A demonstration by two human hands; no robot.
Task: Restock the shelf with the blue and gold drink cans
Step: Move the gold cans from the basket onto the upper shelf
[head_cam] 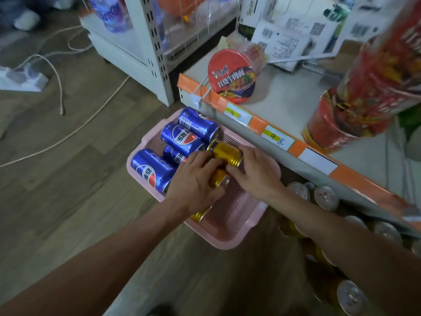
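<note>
Gold metal drink cans (226, 152) in pink plastic basket (230, 224): left hand (193, 179), right hand (255, 169) fingers clamp one each; lift level, toward four o'clock.

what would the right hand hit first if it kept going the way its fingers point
The right hand holds the upper gold can; pushing on leftward it would likely meet the left hand, gripping the lower gold can, though depth is unclear.
</note>
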